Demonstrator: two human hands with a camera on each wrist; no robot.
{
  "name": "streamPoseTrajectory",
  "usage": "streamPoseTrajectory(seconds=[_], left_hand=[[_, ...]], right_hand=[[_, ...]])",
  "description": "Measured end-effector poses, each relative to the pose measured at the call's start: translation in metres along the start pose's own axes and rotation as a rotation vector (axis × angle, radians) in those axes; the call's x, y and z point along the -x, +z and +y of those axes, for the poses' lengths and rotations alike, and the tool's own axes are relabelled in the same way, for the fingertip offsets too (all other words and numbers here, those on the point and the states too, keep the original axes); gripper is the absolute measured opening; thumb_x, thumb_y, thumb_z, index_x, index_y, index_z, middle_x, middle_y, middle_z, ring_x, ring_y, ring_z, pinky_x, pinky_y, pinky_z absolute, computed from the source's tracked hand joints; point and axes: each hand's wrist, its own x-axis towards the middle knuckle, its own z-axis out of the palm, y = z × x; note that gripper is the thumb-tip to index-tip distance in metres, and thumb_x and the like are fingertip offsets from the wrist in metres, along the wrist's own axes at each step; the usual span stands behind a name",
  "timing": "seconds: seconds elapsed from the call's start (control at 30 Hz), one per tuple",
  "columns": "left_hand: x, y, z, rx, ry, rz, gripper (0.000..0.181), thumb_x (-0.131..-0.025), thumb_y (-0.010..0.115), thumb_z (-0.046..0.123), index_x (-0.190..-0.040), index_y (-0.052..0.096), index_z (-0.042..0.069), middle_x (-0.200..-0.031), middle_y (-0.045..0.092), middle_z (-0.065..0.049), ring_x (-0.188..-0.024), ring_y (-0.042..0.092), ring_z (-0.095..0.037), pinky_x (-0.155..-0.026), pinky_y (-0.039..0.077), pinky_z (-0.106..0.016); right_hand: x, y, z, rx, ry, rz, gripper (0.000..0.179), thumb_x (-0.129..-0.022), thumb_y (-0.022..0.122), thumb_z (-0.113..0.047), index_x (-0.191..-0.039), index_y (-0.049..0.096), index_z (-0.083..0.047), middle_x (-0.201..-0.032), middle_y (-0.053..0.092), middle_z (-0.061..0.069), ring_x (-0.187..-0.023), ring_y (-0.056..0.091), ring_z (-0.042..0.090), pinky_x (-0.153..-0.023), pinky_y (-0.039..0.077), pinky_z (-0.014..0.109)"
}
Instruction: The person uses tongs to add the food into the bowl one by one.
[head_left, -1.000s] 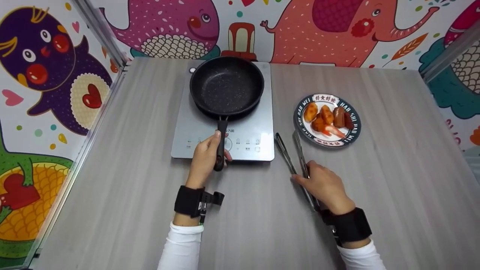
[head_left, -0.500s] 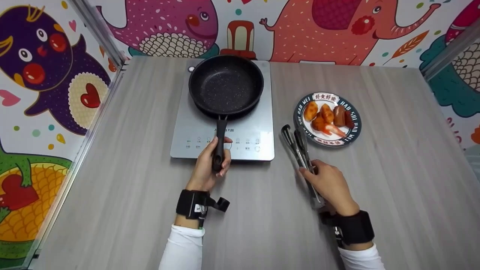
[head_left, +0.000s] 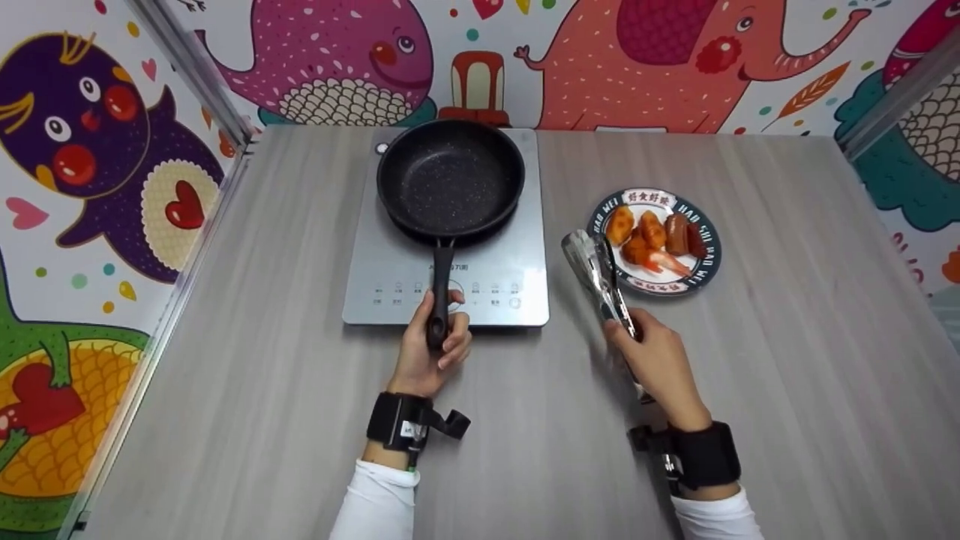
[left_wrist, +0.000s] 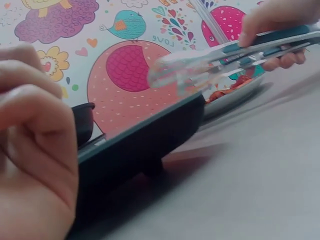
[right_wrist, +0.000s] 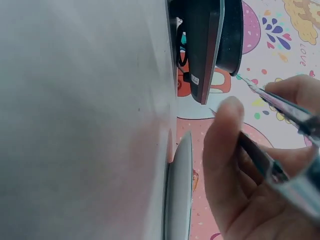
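Our left hand point(head_left: 425, 356) gripped the frying-pan handle point(head_left: 442, 274); our right hand point(head_left: 664, 358) held metal tongs point(head_left: 595, 276) near the patterned plate point(head_left: 709, 262).

Glare on the cooktop point(head_left: 491, 259), soft shadows, left-wrist blur (motion, perhaps) across the tongs point(left_wrist: 231, 48).

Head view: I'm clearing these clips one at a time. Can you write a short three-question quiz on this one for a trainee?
1. Which grip holds the handle of the frying pan?
2. Fill in the blank: the right grip holds the ____.
3. From the person's side, where is the plate relative to the cooktop?
A) To its left
B) To its right
C) On top of it

Key:
1. The left grip
2. tongs
3. B
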Motion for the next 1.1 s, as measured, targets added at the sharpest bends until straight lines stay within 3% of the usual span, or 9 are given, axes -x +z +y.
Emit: streamPoseTrajectory(seconds=[0.23,0.5,0.73,0.93,1.1], left_hand=[[-0.002,-0.004,0.000,-0.025,0.004,-0.012,0.042,-0.098,0.018,0.040,-0.101,0.044,0.007,-0.051,0.033,0.001,-0.035,0.028,-0.008,-0.032,0.019,-0.021],[-0.001,-0.010,0.000,-0.019,0.011,-0.052,0.043,-0.098,0.021,0.041,-0.093,0.046,0.006,-0.050,0.037,0.003,-0.035,0.029,-0.007,-0.032,0.020,-0.020],[-0.001,-0.011,-0.003,-0.025,0.022,-0.063,0.043,-0.098,0.019,0.040,-0.080,0.042,0.008,-0.050,0.036,0.004,-0.036,0.029,-0.007,-0.033,0.021,-0.020],[0.000,-0.011,-0.007,-0.017,0.021,-0.067,0.042,-0.098,0.019,0.040,-0.079,0.040,0.009,-0.050,0.035,0.004,-0.037,0.029,-0.006,-0.033,0.021,-0.019],[-0.001,-0.010,-0.008,-0.013,0.009,-0.074,0.041,-0.098,0.021,0.040,-0.080,0.041,0.009,-0.051,0.037,0.005,-0.038,0.030,-0.006,-0.033,0.022,-0.018]], right_hand=[[-0.010,0.006,-0.004,-0.287,0.109,-0.055,0.042,-0.087,0.052,-0.045,-0.111,0.056,-0.011,-0.076,0.059,0.013,-0.049,0.055,0.023,-0.042,0.046,0.033],[-0.029,0.018,-0.014,-0.934,0.211,-0.100,0.038,-0.093,0.046,-0.032,-0.095,0.048,0.006,-0.068,0.053,0.007,-0.046,0.047,0.014,-0.038,0.041,0.024],[-0.046,0.029,-0.025,-1.335,0.219,-0.156,0.049,-0.096,0.033,-0.038,-0.122,0.039,0.002,-0.068,0.050,0.003,-0.045,0.045,0.011,-0.035,0.035,0.019],[-0.057,0.038,-0.034,-1.698,0.234,-0.202,0.042,-0.094,0.031,-0.036,-0.112,0.042,0.000,-0.063,0.047,0.004,-0.043,0.040,0.010,-0.033,0.032,0.017],[-0.063,0.041,-0.037,-1.968,0.297,-0.185,0.039,-0.091,0.034,-0.036,-0.105,0.045,-0.001,-0.061,0.041,0.003,-0.044,0.034,0.009,-0.033,0.030,0.016]])
